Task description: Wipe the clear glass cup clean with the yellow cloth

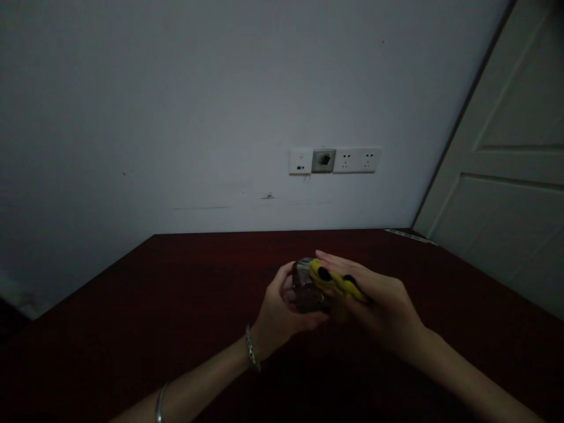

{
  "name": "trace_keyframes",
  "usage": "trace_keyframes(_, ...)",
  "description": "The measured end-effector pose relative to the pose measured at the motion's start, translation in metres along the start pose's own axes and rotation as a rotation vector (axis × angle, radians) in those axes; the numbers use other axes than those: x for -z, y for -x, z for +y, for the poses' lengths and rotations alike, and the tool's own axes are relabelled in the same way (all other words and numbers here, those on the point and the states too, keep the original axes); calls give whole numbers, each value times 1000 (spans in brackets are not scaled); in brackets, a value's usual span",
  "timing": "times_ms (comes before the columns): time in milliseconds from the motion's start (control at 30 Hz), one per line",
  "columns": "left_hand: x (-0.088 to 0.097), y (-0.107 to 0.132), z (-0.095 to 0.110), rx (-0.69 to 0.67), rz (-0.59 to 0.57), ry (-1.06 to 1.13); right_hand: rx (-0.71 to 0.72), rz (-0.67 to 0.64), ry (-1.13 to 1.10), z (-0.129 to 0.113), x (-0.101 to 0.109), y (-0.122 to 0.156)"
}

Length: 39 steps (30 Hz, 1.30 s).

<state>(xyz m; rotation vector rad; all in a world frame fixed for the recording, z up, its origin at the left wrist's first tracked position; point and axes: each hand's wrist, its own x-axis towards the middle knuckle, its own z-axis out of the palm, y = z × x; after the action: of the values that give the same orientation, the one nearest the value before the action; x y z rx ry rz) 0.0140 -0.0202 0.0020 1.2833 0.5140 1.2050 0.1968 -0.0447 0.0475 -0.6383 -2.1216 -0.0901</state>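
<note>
Above the table, my left hand [284, 308] is wrapped around a dark, see-through glass-like object [304, 288] with shiny highlights; the dim light hides its exact kind. My right hand [385, 296] grips a yellow cloth with black spots [337, 282]. The cloth presses against the right side of the glass-like object, and its lower part is lost in shadow and behind my fingers. A chain bracelet [251, 348] and a plain metal bangle [160, 402] circle my left wrist and forearm.
Both arms reach over a dark red table [185, 276] that meets a pale wall [198, 117]. A row of sockets and switches [356, 160] is set in the wall. On the right stands a white panelled door [506, 176], with a thin strip [409, 235] at the table's far right edge.
</note>
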Motion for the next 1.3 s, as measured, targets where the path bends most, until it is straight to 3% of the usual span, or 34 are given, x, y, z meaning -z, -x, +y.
trace_keyframes(167, -2, -3, 6, 15, 75, -94, 245, -147, 175, -5, -1, 0)
trace_keyframes(267, -1, -4, 7, 7, 64, -160, 308, -185, 200, -6, -2, -1)
trace_keyframes(467, 0, -1, 1, 2, 7, -124, 85, -88, 97, 0, 0, -4)
trace_keyframes(600, -2, 0, 0, 16, -1, -120, 25, -24, 51, 2, 1, -4)
trace_keyframes(800, -4, -2, 6, -21, 79, -177, 193, -166, 148, -7, -5, -1)
trace_keyframes(900, -4, -1, 6, -20, 72, -183, 233, -176, 144, -8, -4, -1)
trace_keyframes(1167, -5, 2, 6, 44, -16, -169, -203, 18, -81, 9, -1, -7)
trace_keyframes(1233, -5, 1, 7, 92, 5, -124, -153, 26, -69, 8, -2, -6)
trace_keyframes(1300, -5, 0, 7, 110, 47, -88, -7, -19, -18, 4, -4, -3)
